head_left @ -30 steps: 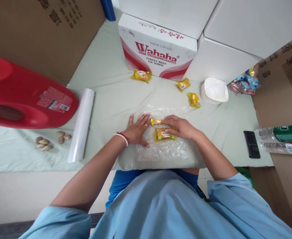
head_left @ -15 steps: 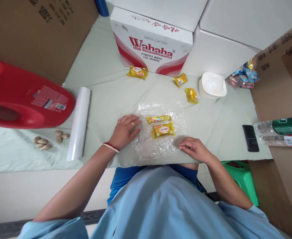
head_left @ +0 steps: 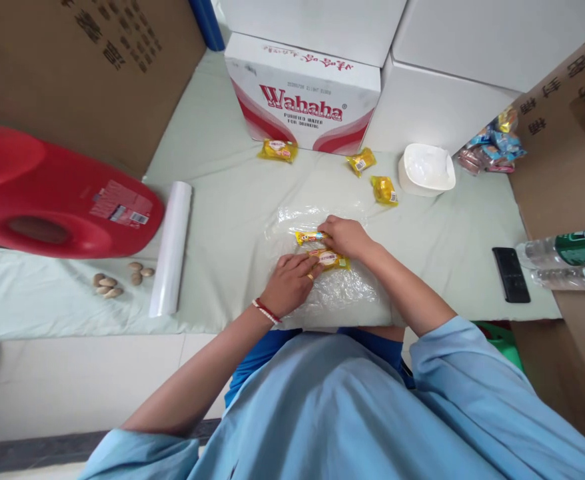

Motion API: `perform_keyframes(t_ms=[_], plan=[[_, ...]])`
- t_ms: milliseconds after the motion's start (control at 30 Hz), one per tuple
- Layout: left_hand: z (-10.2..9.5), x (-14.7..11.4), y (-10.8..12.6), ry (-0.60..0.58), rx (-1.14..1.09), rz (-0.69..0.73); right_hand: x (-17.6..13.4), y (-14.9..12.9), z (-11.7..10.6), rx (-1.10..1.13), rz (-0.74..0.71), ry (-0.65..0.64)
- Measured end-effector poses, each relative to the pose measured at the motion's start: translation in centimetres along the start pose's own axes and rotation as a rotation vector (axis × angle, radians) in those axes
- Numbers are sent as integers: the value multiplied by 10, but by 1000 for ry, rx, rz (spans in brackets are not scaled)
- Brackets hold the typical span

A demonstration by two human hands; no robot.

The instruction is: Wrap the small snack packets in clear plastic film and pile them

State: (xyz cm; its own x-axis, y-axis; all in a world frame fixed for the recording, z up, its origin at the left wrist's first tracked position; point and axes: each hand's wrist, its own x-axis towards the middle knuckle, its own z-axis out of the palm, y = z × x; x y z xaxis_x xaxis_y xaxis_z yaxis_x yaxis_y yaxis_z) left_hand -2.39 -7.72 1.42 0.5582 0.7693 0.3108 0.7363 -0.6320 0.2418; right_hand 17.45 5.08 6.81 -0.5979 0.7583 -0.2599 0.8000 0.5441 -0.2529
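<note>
A thin yellow snack stick (head_left: 306, 237) in a printed wrapper lies on a sheet of clear plastic film (head_left: 350, 293). Just below it is a yellow packaged snack cake (head_left: 337, 260). My left hand (head_left: 292, 283), with a ring and a red-and-white bracelet, comes over the left end of the cake, its fingers and thumb closed on that end. From the right my right hand (head_left: 346, 237) reaches across the film, fingers bent down and closed on the stick's right end, which they hide.
Behind the film lie yellow packets (head_left: 278, 151), before a Wahaha water carton (head_left: 302, 107). A white bowl (head_left: 426, 170) and a phone (head_left: 511, 275) are to the right. A white film roll (head_left: 171, 250), several brown nut-like pieces (head_left: 107, 285) and a red jug (head_left: 72, 200) stand left.
Both hands have moved inward from the film's edges, the left onto the packaged cake, the right up and left onto the snack stick. The view has shifted slightly.
</note>
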Motion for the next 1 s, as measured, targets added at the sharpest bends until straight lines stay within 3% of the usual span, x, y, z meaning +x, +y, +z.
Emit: perform_keyframes(t_ms=[167, 300, 367, 533, 700, 900, 1000], plan=[[4, -4, 2, 91, -36, -20, -41, 5, -18, 159, -63, 87], [0, -13, 10, 339, -26, -65, -62, -5, -15, 177, -63, -65], [-5, -12, 15, 409, -15, -60, -64, -12, -10, 158, -25, -103], [-12, 7, 18, 316, -46, -70, -64, -14, -10, 115, -26, -73], [-10, 18, 13, 359, -40, -132, -61, -10, -13, 36, -68, -59], [-4, -5, 26, 393, -21, -118, -55, -13, 4, -90, -107, -77], [3, -18, 33, 290, -8, -60, -52, -12, 0, -87, -107, -74]])
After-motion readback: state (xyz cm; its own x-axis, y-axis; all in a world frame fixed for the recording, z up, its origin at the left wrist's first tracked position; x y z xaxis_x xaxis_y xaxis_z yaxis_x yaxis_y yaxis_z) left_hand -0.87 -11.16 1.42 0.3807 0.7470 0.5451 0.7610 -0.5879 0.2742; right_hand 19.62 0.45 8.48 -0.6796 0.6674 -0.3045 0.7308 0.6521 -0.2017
